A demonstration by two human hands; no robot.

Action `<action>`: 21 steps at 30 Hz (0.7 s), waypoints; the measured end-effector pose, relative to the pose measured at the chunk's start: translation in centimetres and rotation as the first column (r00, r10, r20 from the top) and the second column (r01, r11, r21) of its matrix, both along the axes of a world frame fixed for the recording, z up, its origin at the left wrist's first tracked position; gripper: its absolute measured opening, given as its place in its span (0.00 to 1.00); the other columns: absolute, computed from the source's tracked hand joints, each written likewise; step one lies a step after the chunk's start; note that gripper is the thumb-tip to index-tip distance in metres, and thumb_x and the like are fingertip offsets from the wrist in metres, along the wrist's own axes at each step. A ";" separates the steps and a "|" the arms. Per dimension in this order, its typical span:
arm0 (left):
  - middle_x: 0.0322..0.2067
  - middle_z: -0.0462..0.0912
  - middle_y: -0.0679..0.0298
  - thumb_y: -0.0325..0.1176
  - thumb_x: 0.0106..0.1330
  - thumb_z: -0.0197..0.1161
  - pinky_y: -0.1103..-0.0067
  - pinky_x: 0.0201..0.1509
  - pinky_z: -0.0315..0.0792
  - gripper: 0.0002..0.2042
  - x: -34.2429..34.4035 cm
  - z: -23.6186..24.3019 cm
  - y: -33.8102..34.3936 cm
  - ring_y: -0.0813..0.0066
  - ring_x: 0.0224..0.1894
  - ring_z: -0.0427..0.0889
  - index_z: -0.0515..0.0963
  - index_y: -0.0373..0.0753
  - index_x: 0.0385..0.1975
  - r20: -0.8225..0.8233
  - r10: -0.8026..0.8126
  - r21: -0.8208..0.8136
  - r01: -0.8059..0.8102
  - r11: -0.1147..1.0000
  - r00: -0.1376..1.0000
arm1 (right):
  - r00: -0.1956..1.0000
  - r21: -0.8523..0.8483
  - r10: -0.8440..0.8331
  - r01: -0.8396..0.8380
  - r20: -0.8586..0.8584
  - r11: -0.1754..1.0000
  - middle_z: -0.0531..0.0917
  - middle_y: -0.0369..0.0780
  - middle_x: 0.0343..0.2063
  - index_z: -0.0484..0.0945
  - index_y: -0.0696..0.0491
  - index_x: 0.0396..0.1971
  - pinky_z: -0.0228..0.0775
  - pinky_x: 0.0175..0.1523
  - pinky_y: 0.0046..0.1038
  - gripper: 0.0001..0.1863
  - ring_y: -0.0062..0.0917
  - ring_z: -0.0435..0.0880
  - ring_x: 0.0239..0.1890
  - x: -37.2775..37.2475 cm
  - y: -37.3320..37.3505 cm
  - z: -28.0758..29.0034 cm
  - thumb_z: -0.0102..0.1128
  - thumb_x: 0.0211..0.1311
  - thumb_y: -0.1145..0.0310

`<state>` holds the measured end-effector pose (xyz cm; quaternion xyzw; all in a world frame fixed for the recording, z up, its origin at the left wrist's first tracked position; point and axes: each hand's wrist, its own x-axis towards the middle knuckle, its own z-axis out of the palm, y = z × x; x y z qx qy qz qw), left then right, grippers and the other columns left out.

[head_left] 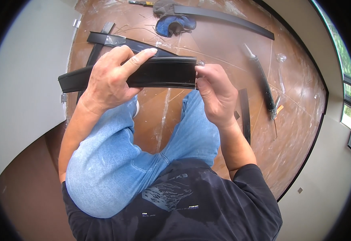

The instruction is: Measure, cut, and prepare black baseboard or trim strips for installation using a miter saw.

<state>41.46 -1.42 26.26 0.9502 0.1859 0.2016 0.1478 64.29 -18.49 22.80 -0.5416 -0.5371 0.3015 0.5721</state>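
A length of black skirting board is held up level above my knees, its long profiled face toward me. My left hand is closed round it left of the middle, thumb below and index finger stretched along the top edge. At the board's right end is my right hand, fingers curled and pinched against the cut end. A small shiny bit shows above those fingertips, but what they pinch is mostly hidden. Behind the held piece, another black strip lies on the floor, with clear plastic film over part of it.
On the brown tiled floor lie a long dark strip, blue-and-grey gloves, and a yellow-black handled tool. A sealant gun with a white nozzle lies right, near a short black offcut. A pale wall stands left.
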 end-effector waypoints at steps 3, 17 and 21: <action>0.29 0.73 0.64 0.29 0.43 0.80 0.71 0.39 0.74 0.38 -0.2 -0.1 0.3 0.67 0.32 0.76 0.80 0.49 0.62 0.050 0.013 0.019 -0.014 1.000 0.999 | 0.911 -0.090 -0.053 0.018 -0.410 0.996 0.82 0.37 0.45 0.74 0.59 0.64 0.74 0.47 0.21 0.23 0.18 0.80 0.43 -0.7 0.0 0.7 0.64 0.73 0.73; 0.29 0.73 0.66 0.26 0.40 0.78 0.72 0.39 0.74 0.39 -0.7 -0.4 0.5 0.68 0.31 0.75 0.81 0.50 0.62 0.059 -0.007 0.062 0.003 0.998 0.998 | 0.892 -0.205 -0.044 -0.055 -0.450 0.977 0.87 0.36 0.42 0.79 0.60 0.61 0.72 0.38 0.17 0.21 0.13 0.78 0.33 -1.2 0.3 1.6 0.65 0.74 0.67; 0.29 0.73 0.66 0.26 0.40 0.77 0.72 0.38 0.74 0.39 -0.9 -0.4 0.4 0.68 0.31 0.75 0.81 0.50 0.62 0.067 -0.016 0.067 0.011 0.998 0.998 | 0.923 -0.263 0.014 -0.123 -0.384 0.957 0.86 0.35 0.39 0.81 0.59 0.59 0.71 0.37 0.17 0.19 0.12 0.77 0.32 -0.3 0.3 2.0 0.65 0.74 0.65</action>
